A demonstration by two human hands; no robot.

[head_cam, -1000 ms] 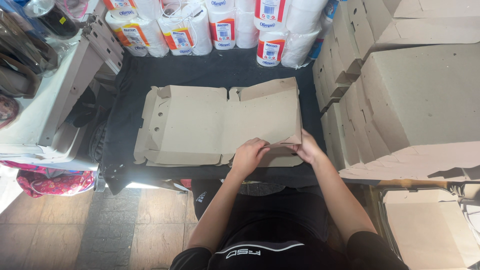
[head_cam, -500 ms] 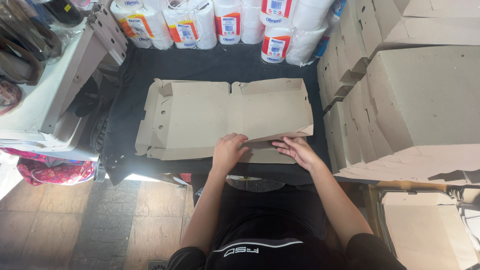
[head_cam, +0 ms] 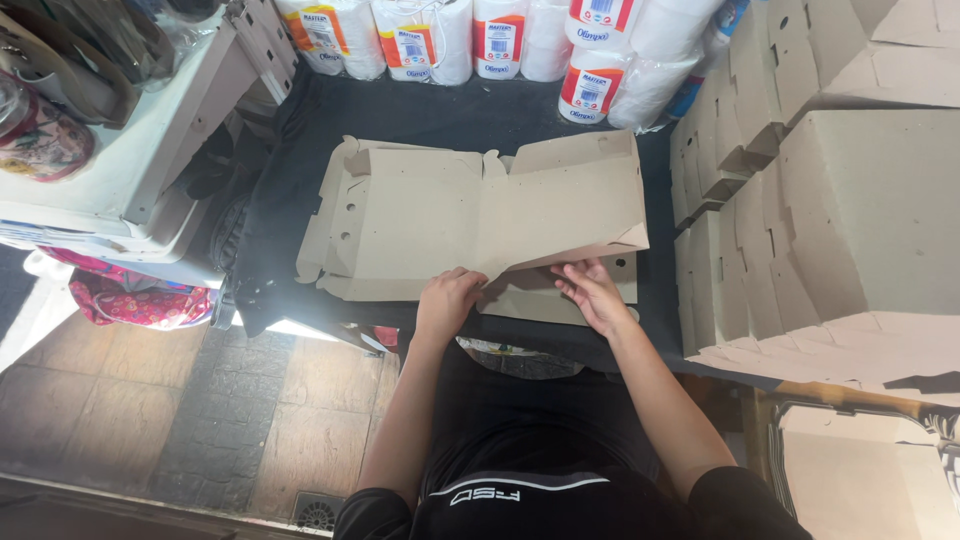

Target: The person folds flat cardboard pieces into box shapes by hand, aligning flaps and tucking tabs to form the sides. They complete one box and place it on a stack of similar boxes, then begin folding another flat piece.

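- Two bare hands are at work on a flat cardboard box blank (head_cam: 430, 215), which lies spread on a dark cloth-covered table (head_cam: 450, 110) right in front of the person.
- Left hand (head_cam: 447, 300) sits at the near edge of the blank, fingers curled over the cardboard, pinching the edge where the big right-hand panel lifts.
- Right hand (head_cam: 592, 293) lies open, fingers stretched flat and pressing down on the near flap (head_cam: 540, 300) that pokes out under the raised panel.
- That right panel (head_cam: 565, 205) tilts up off the table, its near corner raised above the flap; the left half of the blank lies flat.
- Just to the right, stacks of folded cardboard boxes (head_cam: 830, 200) stand tall, close against the table's side.
- To the left, a white shelf unit (head_cam: 130, 170) holds bags, with a pink patterned bag (head_cam: 130, 300) lower down beside the tiled floor (head_cam: 200, 420).
- Far edge of the table: a row of white paper rolls (head_cam: 500, 40) with red and orange labels, standing upright, well apart from the blank.
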